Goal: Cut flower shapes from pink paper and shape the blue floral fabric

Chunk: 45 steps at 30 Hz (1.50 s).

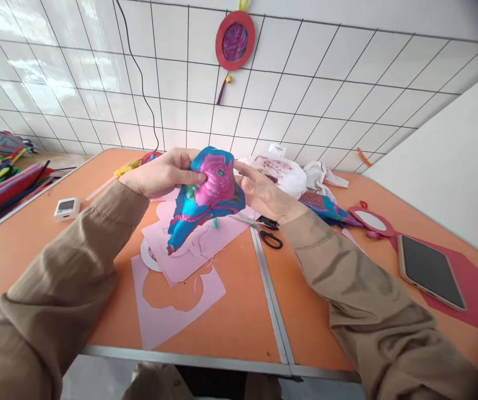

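Blue fabric (218,183) with a pink flower hangs at the frame's centre, pinched by the left hand (174,172), thumb in front; the right hand (264,193), fingers loosely extended, is at its right edge, its hold hard to tell. Beneath, pink sheets (218,241) and black-handled scissors (269,225) lie on the orange worktop (239,316); a phone (431,271) rests at right, a red ornament (234,40) hangs top centre.
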Motion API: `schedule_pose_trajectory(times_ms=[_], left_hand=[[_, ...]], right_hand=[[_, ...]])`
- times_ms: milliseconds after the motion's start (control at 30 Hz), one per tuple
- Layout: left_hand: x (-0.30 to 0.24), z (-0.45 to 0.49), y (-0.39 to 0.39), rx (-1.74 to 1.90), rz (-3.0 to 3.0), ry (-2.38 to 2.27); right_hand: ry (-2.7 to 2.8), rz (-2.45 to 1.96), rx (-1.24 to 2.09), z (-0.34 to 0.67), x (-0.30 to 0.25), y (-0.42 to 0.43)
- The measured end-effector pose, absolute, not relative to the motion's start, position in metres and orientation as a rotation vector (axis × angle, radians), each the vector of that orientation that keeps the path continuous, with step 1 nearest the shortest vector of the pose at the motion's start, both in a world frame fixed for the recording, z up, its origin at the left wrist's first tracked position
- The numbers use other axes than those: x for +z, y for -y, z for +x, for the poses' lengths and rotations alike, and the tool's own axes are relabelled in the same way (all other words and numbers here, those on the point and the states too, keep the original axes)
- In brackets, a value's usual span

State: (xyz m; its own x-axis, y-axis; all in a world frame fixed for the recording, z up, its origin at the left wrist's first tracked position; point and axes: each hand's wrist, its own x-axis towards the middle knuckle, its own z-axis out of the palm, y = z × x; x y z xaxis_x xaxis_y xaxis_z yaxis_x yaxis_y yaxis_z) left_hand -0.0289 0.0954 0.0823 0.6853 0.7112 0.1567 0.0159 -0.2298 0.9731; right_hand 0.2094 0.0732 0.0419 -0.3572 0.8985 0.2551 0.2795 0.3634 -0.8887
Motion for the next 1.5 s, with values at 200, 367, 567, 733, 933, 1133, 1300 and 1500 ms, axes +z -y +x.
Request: schedule_pose_trajectory(times_ms=[200,367,567,733,933,1133,1300,1500], left_hand=[[0.083,-0.03,-0.097,0.74,1.699,-0.559],[0.081,-0.033,-0.1,0.82,1.733,-0.615],[0.079,-0.032,-0.103,0.862,1.729,-0.572],[0.073,-0.021,-0.101,0.84,1.634,-0.512],[0.071,-0.008,-0.092,0.865,1.554,-0.441],[0.068,0.0,-0.083,0.891,1.566,-0.5],[0.064,0.006,-0.078,0.91,1.591,-0.514],[0.062,0.013,-0.074,0.977,1.582,-0.513]], right_hand=[[1.453,-0.846,1.211,0.209,0.051,-0.066],[1.436,-0.862,1.193,0.217,0.064,-0.06],[1.439,-0.895,1.181,0.212,0.063,-0.06],[1.349,-0.756,1.301,0.205,0.057,-0.061],[1.308,-0.67,1.337,0.198,0.051,-0.059],[1.296,-0.65,1.149,0.19,0.049,-0.054],[1.41,-0.703,0.99,0.187,0.046,-0.055],[1.467,-0.767,0.809,0.186,0.045,-0.054]])
